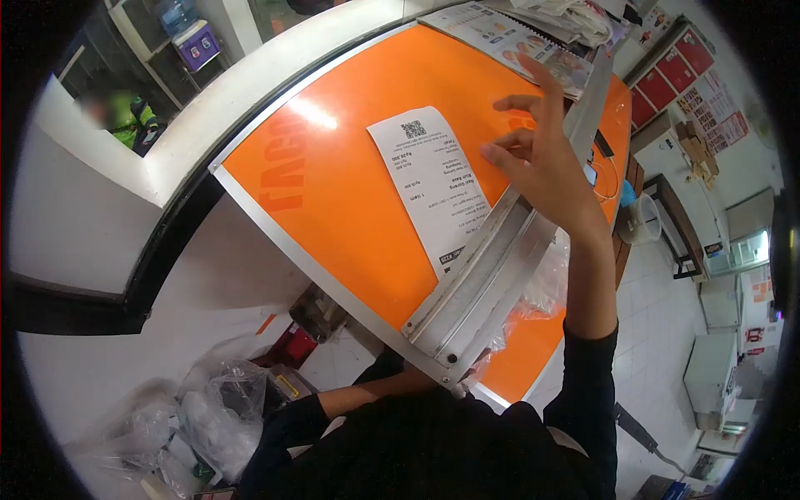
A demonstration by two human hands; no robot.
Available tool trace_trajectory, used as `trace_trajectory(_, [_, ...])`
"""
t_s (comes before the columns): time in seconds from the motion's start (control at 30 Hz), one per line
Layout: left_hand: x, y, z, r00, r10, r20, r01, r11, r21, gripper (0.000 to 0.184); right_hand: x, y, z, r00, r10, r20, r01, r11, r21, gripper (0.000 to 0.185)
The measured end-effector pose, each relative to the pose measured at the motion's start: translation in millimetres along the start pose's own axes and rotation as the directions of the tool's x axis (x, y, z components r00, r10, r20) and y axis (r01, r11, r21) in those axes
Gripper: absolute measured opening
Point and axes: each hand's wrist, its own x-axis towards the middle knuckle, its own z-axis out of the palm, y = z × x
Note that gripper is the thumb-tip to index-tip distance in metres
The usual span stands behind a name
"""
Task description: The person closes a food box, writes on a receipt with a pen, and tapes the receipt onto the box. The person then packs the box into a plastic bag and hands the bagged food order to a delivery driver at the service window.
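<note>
My right hand (537, 150) is raised over the orange table (333, 225), its fingers apart and curved, holding nothing. A long printed receipt (429, 183) lies on the table to the left of that hand. Below the hand, a metal channel-shaped piece (471, 292) runs slantwise across the table to its near edge. Of my left arm only the forearm shows, low in the view, reaching to the table's edge; the left hand is hidden there.
Spiral-bound printed sheets (517, 42) lie at the table's far side. Clear plastic (542, 287) sits beside the metal piece. Plastic bags (221, 408) are at the lower left. A person in a green jacket (125, 121) is beyond the opening at the upper left.
</note>
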Motion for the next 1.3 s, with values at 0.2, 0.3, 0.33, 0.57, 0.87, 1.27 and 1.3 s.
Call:
trace_trajectory(0.2, [10,-28,-4,0.913,0.259,0.316,-0.115,-0.58,0.806,0.05,6,-21,10,0.997,0.028,0.07,-0.028,1.0,0.007,0.085])
trace_trajectory(0.3, [14,4,25,0.892,0.4,0.209,-0.142,-0.191,0.971,0.044,4,-18,14,0.997,0.029,0.065,-0.026,0.999,-0.043,0.085])
trace_trajectory(0.33, [13,14,33,0.904,0.367,0.217,-0.179,-0.135,0.975,0.043,3,-17,14,0.998,0.026,0.056,-0.024,0.999,-0.04,0.085])
trace_trajectory(0.57, [-18,101,92,0.802,0.374,0.466,-0.526,0.069,0.848,0.045,1,-7,14,1.0,0.017,0.006,-0.018,0.999,0.028,0.082])
trace_trajectory(0.87, [-60,152,83,-0.022,0.925,0.38,-0.199,-0.377,0.905,0.011,-6,9,22,0.981,-0.048,-0.186,0.043,0.999,-0.028,0.084])
trace_trajectory(1.27, [-58,183,113,0.297,0.907,0.299,-0.375,-0.177,0.91,0.041,13,-28,-28,0.693,-0.72,0.04,0.372,0.404,0.836,0.1])
trace_trajectory(1.3, [-60,184,119,0.455,0.832,0.317,-0.321,-0.179,0.93,0.061,7,-39,-48,0.601,-0.799,-0.008,0.343,0.25,0.905,0.1])
